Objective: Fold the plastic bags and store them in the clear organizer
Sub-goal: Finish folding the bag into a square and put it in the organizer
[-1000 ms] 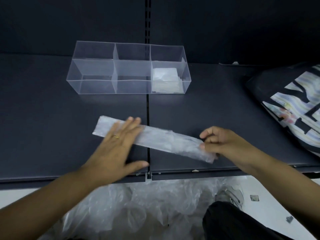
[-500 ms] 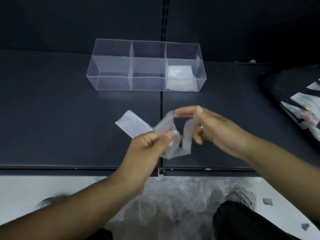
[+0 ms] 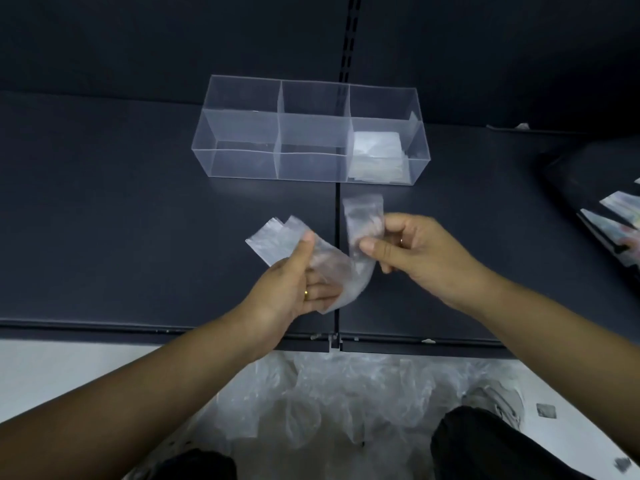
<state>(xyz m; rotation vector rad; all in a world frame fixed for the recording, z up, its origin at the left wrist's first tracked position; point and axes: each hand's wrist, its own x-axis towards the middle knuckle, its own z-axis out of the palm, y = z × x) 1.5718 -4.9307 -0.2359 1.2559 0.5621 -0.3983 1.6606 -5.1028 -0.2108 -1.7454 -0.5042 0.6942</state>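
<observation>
A dark shelf (image 3: 121,220) spans the view, with loose plastic bags (image 3: 346,403) heaped on the floor below its front edge. The clear organizer (image 3: 311,114) stands toward the back, with folded bags (image 3: 377,150) in its right-hand compartment. In front of it, above the shelf, a strip-folded bag (image 3: 332,268) bends in a U; the left hand (image 3: 298,285) grips one end, thumb on top, and the right hand (image 3: 412,251) pinches the upright other end.

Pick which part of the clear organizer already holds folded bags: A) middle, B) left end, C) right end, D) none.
C: the folded bags lie in the right end of the clear organizer; its other sections look bare.
</observation>
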